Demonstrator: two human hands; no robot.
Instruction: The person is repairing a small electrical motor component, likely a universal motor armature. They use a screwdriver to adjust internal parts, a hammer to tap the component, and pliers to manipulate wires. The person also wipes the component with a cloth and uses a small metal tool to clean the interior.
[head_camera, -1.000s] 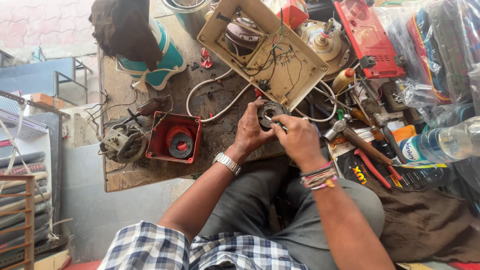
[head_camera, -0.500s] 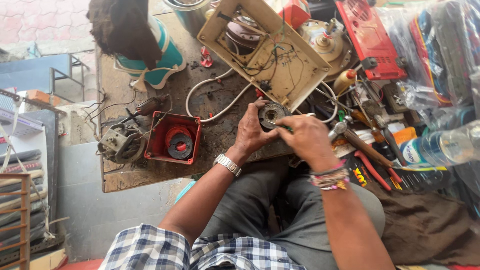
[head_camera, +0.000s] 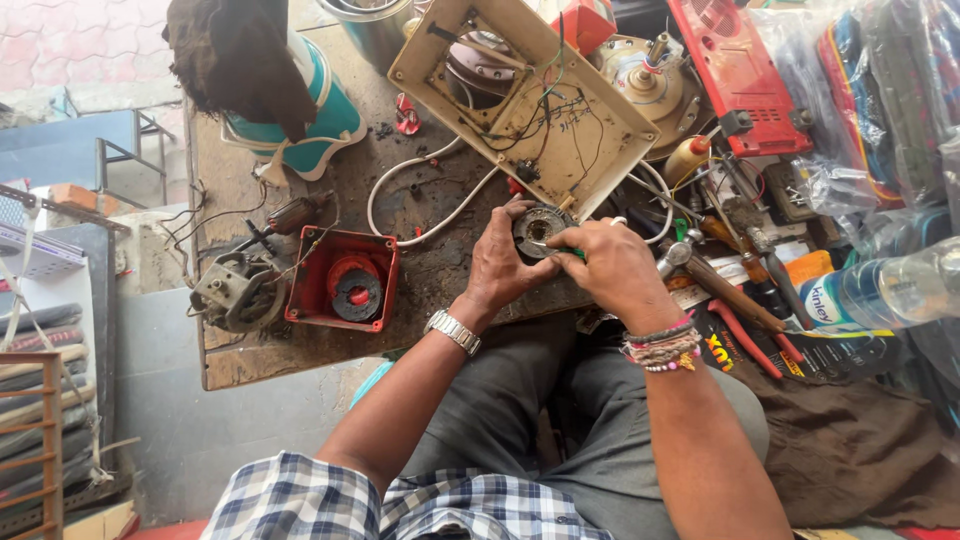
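Dark round motor part (head_camera: 540, 228) gripped in left hand (head_camera: 505, 265) fingers, above the tabletop (head_camera: 300, 350) edge. Right hand (head_camera: 615, 270) fingers pinch a green-handled tool (head_camera: 572, 252) against it. Beige housing (head_camera: 520, 100) just beyond.

A clear plastic bottle (head_camera: 895, 285) lies on its side at the right edge of the worktop, with a white and blue label (head_camera: 822, 300) wrapped round its near end. Far right, clear plastic bags (head_camera: 880, 110) hold red and blue goods. Just near the bottle lies a flat black package (head_camera: 800, 350) with yellow lettering.
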